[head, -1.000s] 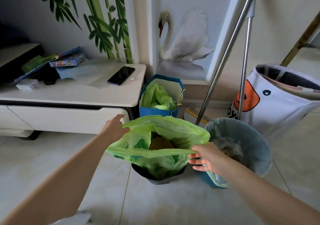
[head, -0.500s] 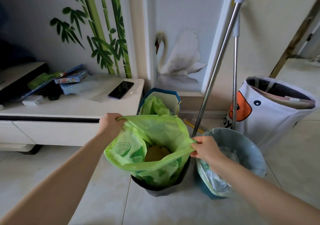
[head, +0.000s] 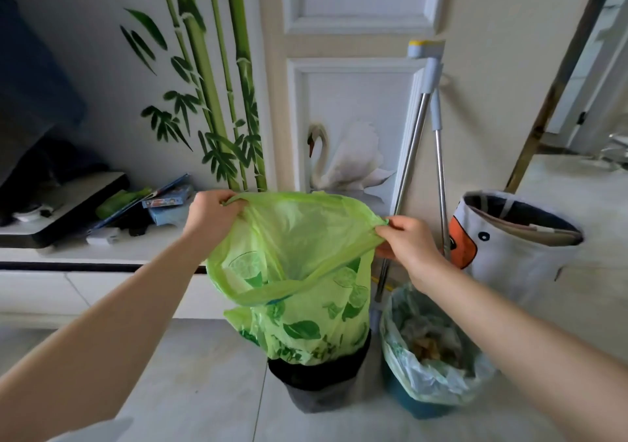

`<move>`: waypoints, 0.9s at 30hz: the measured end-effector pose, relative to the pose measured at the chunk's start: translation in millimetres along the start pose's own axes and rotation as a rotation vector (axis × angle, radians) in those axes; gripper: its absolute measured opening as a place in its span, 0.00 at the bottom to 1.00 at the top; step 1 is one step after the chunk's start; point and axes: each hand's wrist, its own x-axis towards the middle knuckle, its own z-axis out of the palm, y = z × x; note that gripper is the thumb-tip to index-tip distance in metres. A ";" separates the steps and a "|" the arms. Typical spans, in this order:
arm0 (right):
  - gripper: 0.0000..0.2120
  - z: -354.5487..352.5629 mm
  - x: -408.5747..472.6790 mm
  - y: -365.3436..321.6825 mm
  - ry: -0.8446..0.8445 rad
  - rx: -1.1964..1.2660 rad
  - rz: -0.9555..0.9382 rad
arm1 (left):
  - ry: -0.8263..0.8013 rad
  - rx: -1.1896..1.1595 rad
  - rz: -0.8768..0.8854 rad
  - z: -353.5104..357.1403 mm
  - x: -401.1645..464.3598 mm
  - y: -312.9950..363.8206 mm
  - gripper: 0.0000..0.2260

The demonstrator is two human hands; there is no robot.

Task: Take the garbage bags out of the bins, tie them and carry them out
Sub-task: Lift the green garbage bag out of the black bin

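Observation:
A green garbage bag printed with leaves hangs stretched between my hands, its bottom still inside the dark bin on the floor. My left hand grips the bag's left rim. My right hand pinches the right rim. To the right stands a blue bin lined with a pale translucent bag holding rubbish.
Two metal mop poles lean on the wall behind the bins. A white fabric basket with an orange beak print stands at the right. A low white cabinet with boxes and clutter lies at the left. Tiled floor is in front.
Both hands have raised the green bag's rim well up, drawing most of the bag out of the dark bin. The camera view has tilted upward.

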 end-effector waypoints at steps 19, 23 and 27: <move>0.11 -96.1 -102.1 -48.5 0.073 -0.302 -0.170 | -0.065 0.088 -0.067 -119.0 -96.7 -13.9 0.04; 0.10 -99.1 -122.5 -17.4 -0.005 -0.443 -0.108 | -0.180 0.103 -0.128 -110.7 -125.8 -50.9 0.03; 0.11 -93.3 -136.0 39.2 -0.066 -0.629 -0.028 | -0.261 0.186 -0.185 -94.2 -152.0 -95.0 0.05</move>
